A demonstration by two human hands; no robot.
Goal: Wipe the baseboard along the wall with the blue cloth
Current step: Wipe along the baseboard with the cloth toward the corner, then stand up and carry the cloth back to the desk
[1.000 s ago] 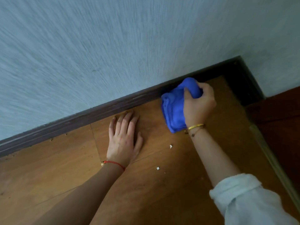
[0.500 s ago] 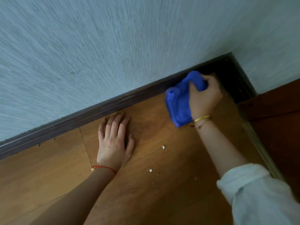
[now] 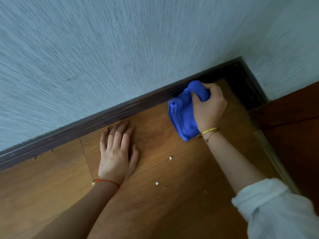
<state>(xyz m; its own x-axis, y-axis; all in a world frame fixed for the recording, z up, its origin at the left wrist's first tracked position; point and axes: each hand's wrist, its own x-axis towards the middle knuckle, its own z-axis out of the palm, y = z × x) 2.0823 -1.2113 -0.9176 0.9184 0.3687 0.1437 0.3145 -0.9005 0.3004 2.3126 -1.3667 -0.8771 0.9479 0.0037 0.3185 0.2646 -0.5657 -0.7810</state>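
Observation:
A dark purple-brown baseboard point(image 3: 82, 127) runs diagonally along the foot of the pale textured wall, from lower left up to a dark corner at upper right. My right hand point(image 3: 209, 107) grips a bunched blue cloth point(image 3: 183, 116), its top end pressed against the baseboard near the corner. The cloth's lower part hangs down beside my wrist over the floor. My left hand point(image 3: 117, 152) lies flat on the wooden floor, fingers straight, fingertips close to the baseboard.
The wooden floor point(image 3: 51, 183) carries small white flecks point(image 3: 170, 158) and crumbs. The corner recess point(image 3: 241, 83) is dark. A darker reddish wood panel point(image 3: 293, 128) with a pale threshold strip point(image 3: 274, 157) lies to the right.
My right hand has carried the cloth along the baseboard toward the corner. The left hand stays flat on the floor in the same place.

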